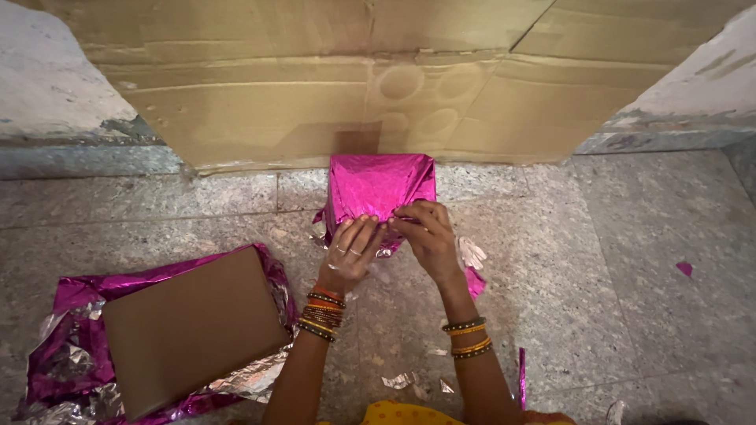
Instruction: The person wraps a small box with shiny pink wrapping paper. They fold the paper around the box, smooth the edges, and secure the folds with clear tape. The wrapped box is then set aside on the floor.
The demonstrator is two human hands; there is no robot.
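**A:** You're on a grey stone floor (pixel 598 260), with flattened cardboard sheets (pixel 315 79) leaning against the wall at the far side. Where's your box?

**B:** The wrapped box (pixel 380 185) stands just in front of that cardboard, straight ahead of you, covered in shiny magenta foil. Both your hands are on its near face.

**A:** And your fingers?

**B:** Your left hand (pixel 352 253) has its fingers curled narrow, pinching the foil edge at the near side. Your right hand (pixel 425 232) does the same just beside it, fingertips nipping the fold; the two hands nearly touch.

**A:** How will it handle?

**B:** I'd judge the box light and stiff, but the foil is thin, slick and creases or tears easily. Grip the folded edge near the corners, not the loose flap.

**A:** Anything else nearby?

**B:** To your near left, a brown cardboard box (pixel 193 327) lies on a crumpled foil sheet (pixel 67 354). Small foil scraps (pixel 402 381) lie between your arms.
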